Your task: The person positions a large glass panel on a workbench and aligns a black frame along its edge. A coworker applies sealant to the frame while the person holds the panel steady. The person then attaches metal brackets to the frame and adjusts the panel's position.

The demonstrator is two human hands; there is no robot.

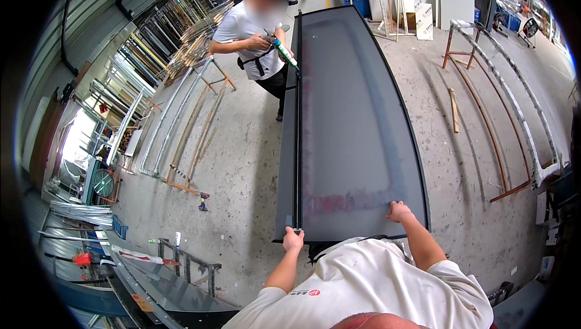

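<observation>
A long dark grey panel (351, 117) with a black edge stretches away in front of me, with reddish and bluish smears on its surface. Along its left side runs a slim black metal profile (298, 147). My left hand (294, 239) is closed around the near end of this profile, at the panel's near left corner. On the panel's near right part rests my right hand (400, 211), fingers curled; whatever they may hold is hidden. Across the left edge, a co-worker (251, 32) in a white shirt points a caulking gun (282, 50) with a green and white tube at the profile.
Metal trestles stand on the concrete floor, one at left (181, 129) and a wrapped one at right (505, 99). A cordless drill (203, 202) and a wooden strip (454, 110) lie on the floor. Racks of long profiles (142, 62) line the left wall.
</observation>
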